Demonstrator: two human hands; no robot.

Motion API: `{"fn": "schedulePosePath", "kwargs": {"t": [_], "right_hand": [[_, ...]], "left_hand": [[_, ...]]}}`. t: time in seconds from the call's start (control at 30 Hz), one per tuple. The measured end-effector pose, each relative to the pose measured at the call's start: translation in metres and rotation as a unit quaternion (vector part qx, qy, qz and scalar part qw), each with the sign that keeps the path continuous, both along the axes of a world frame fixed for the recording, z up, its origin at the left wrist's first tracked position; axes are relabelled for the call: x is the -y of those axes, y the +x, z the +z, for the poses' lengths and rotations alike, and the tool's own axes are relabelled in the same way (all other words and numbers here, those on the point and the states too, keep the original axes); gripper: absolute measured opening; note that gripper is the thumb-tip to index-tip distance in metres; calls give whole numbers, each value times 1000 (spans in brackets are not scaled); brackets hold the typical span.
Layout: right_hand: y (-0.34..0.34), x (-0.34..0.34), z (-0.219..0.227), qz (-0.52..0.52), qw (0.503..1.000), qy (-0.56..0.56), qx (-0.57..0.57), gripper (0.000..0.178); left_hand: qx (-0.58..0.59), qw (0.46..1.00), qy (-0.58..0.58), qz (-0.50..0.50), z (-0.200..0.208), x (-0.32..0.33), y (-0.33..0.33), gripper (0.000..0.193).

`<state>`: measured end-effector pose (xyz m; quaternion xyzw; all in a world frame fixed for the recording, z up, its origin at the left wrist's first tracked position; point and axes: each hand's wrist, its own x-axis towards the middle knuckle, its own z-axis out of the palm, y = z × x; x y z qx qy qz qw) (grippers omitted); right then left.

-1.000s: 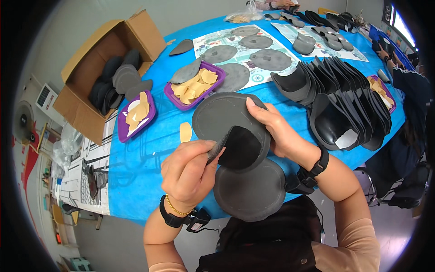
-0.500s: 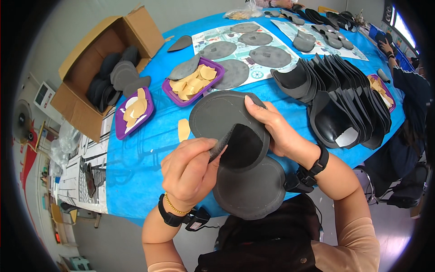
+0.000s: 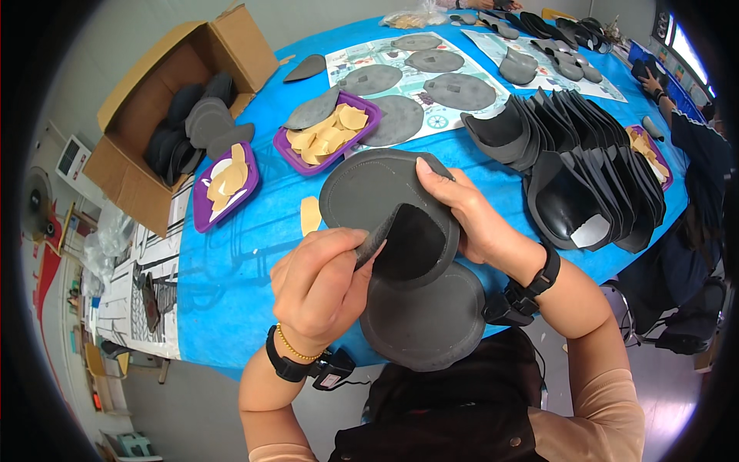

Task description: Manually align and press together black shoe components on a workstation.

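Observation:
A dark grey, rounded foam pad (image 3: 358, 189) with a stitched rim is held above the table between my two hands. My left hand (image 3: 319, 285) pinches its near left edge and folds it up, baring a glossy black underside or inner face. My right hand (image 3: 477, 215) grips the far right edge, with the thumb on top and the fingers hidden beneath. Below it, a second dark grey rounded pad (image 3: 423, 323) lies at the table's front edge, partly covered by the held one.
Purple trays (image 3: 202, 212) (image 3: 281, 154) hold tan cut pieces. Stacked black moulded pads (image 3: 570, 196) stand at right. A cardboard box (image 3: 123, 165) with grey pads is at left. Grey ovals lie on a printed sheet (image 3: 493, 119). A co-worker's hand (image 3: 653, 81) shows far right.
My hands keep the same grip on the pad. Its folded edge and my left hand have shifted very slightly up and left in the picture.

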<state>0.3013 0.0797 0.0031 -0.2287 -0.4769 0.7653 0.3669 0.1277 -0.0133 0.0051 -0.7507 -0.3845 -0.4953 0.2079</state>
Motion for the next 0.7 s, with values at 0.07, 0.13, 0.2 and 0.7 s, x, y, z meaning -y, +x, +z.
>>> {"fn": "schedulePosePath", "kwargs": {"t": [0.07,0.13,0.2,0.7], "right_hand": [[0,0,0,2,1000,2,-1,50],[0,0,0,-2,1000,-5,3,49],[-1,1,0,-6,1000,-15,-5,48],[-2,6,0,-32,999,-32,-25,45]], "left_hand": [[1,1000,-1,-1,0,0,0,23],[-11,1000,1,-2,0,-1,0,23],[-13,1000,1,-3,1,-2,1,23],[-10,1000,-9,2,-2,-3,6,23]]}}
